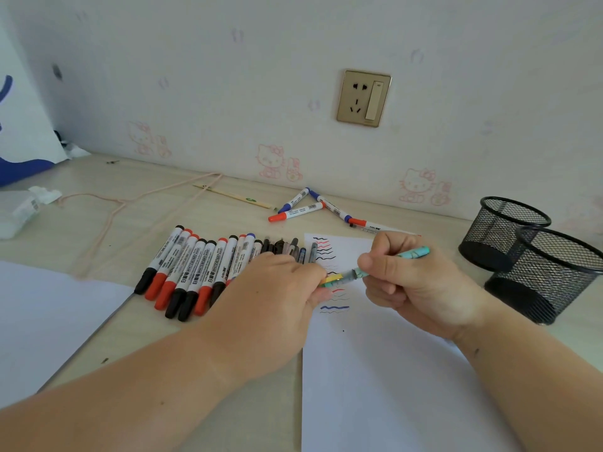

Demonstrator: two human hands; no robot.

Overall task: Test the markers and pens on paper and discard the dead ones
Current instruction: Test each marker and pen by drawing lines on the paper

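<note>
My right hand grips a teal patterned pen over a white sheet of paper that carries wavy test lines in black, red and blue. My left hand pinches the pen's yellow-green cap at the tip end; cap and pen touch there. A row of whiteboard markers with black and red caps lies side by side left of the paper, with several thinner pens at its right end, partly hidden by my left hand.
Three markers and a pen lie loose near the wall. Two black mesh cups stand at the right. Another white sheet lies at the left, a pink cord and a wooden stick behind.
</note>
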